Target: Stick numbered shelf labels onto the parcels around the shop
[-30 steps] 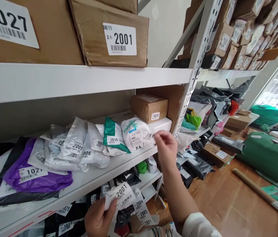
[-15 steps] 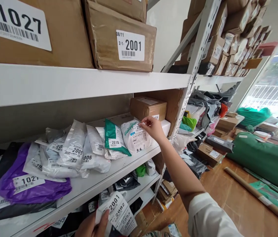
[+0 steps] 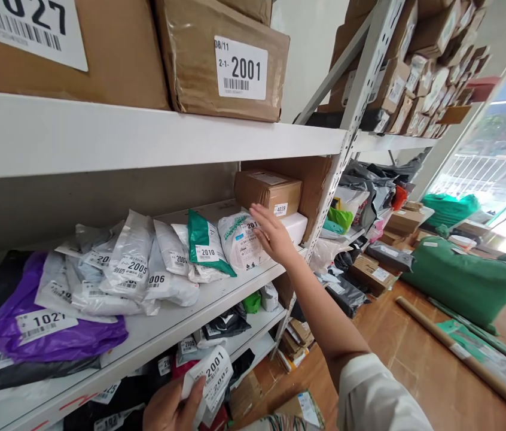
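My right hand (image 3: 274, 235) is stretched out flat with its fingers extended, at the right side of a white plastic parcel (image 3: 238, 245) labelled 201-something; the last digit is partly covered. Left of that parcel leans a green mailer bag (image 3: 203, 242) marked 2010. Behind my fingers sits a brown box (image 3: 268, 188) with a 4039 label. Low in the view, my left hand (image 3: 174, 404) pinches a sheet of numbered barcode labels (image 3: 215, 374), with 2001 and 2002 readable. Part of the sheet bends away below.
Grey and white mailers (image 3: 131, 257) and a purple bag (image 3: 51, 323) lie along the same white shelf. Above, the upper shelf beam (image 3: 145, 134) carries large cartons (image 3: 230, 66). A perforated post (image 3: 347, 137) stands right. Green sacks (image 3: 463, 278) and a long tube (image 3: 463, 353) lie on the floor.
My right hand's fingers have gone from a pinch at the white parcel's label to lying extended beside it. The label sheet in my left hand has tilted and folded more. The view has shifted slightly.
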The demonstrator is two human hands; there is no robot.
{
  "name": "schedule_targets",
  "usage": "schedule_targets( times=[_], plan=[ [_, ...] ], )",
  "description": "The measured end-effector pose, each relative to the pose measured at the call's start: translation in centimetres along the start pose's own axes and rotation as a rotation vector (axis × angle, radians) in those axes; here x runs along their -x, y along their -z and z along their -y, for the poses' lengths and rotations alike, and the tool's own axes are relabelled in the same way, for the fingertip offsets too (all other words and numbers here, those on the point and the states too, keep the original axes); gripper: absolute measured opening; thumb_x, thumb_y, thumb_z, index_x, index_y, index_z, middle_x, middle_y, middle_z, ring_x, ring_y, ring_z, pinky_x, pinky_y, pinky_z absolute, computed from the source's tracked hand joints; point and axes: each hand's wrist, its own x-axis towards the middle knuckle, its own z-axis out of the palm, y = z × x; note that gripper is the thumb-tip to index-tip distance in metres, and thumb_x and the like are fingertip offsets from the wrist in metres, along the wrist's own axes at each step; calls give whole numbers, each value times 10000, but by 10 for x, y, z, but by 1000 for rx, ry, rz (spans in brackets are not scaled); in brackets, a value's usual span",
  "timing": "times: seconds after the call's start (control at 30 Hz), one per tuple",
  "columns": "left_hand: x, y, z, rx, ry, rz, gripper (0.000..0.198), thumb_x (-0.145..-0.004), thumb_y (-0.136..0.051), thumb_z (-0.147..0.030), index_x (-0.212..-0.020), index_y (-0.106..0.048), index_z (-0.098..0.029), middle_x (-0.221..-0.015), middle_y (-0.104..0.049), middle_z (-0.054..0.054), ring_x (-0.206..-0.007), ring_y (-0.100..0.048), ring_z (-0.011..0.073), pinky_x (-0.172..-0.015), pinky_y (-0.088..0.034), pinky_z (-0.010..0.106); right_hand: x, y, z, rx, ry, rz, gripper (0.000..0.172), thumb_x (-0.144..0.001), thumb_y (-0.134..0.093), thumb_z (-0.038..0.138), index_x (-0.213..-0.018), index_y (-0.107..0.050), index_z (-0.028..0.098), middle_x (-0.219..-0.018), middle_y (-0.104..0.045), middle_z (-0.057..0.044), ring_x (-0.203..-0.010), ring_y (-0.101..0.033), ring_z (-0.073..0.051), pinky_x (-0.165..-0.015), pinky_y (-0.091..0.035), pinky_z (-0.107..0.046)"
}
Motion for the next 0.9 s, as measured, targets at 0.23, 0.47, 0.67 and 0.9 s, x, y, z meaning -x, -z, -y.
schedule_targets(
  times=[0.23,0.47,0.67,0.9],
  plan=[
    [15,-11,-5,8,76,86,132,-823,-666,-207,-695,-665,-176,-591,-677,-5,-503,-603,101,-527,-491,197,73,0,38,-194,-236,-268,399,-948,-445,308,-1335,-512,238,-1337,-550,-121,-1271,-491,-268,-1072,-397,-498],
    [45,-68,-38,98,399,229,139,-880,-566,-271,-820,-644,-173,-665,-665,11,-577,-592,126,-581,-478,230,243,-45,131,-1008,-764,174,260,-851,-640,377,-1067,-652,232,-936,-682,-53,-830,-634,-182,-732,-516,-299],
    [49,-129,-81,295,528,426,198,-872,-585,-352,-882,-667,-172,-801,-688,48,-739,-626,165,-693,-482,256,320,-32,120,-1197,-1106,-75,175,-768,-739,349,-817,-649,207,-700,-614,17,-628,-538,-115,-593,-436,-225],
    [55,-187,-119,323,526,730,447,-944,-433,-403,-614,-619,-164,-573,-555,7,-569,-483,125,-579,-384,245,371,17,97,-1125,-1232,-232,145,-732,-768,322,-769,-691,204,-698,-636,1,-647,-558,-129,-630,-452,-249]
  ],
)
